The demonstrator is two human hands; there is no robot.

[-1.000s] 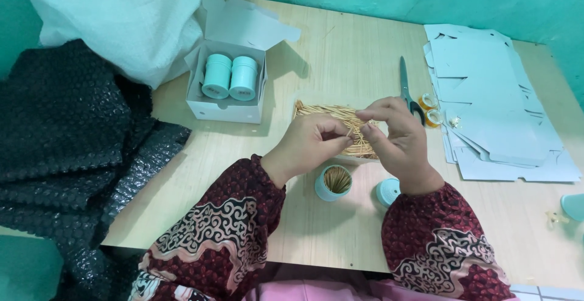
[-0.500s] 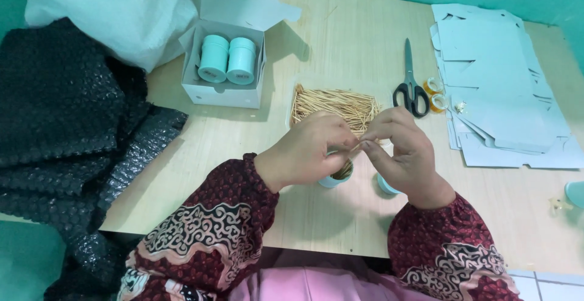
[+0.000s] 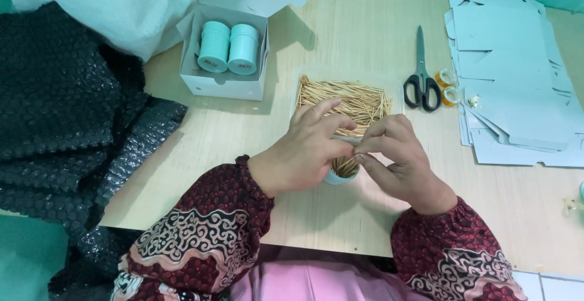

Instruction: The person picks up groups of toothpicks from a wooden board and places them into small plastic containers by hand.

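A person in dark red patterned sleeves works at a pale wooden table, both hands meeting over a small teal cup that stands upright near the table's front edge. The cup already holds a cluster of thin wooden sticks, their long axes running roughly up out of its mouth. The left hand curls over the cup from its left side, thumb and forefinger pinched narrow at the rim, the other fingers fanned loosely. The right hand closes in from the other side, its fingertips pinched tight against the left's directly above the cup; what they pinch is too small to tell. Both hands sit equally close to the cup. Just beyond the knuckles lies a loose pile of sticks, most lying left to right. To its right are black-handled scissors, blades pointing away, then a stack of flat pale cartons. Farther left, an open white box holds two lidded teal jars. Black bubble wrap drapes the left edge.
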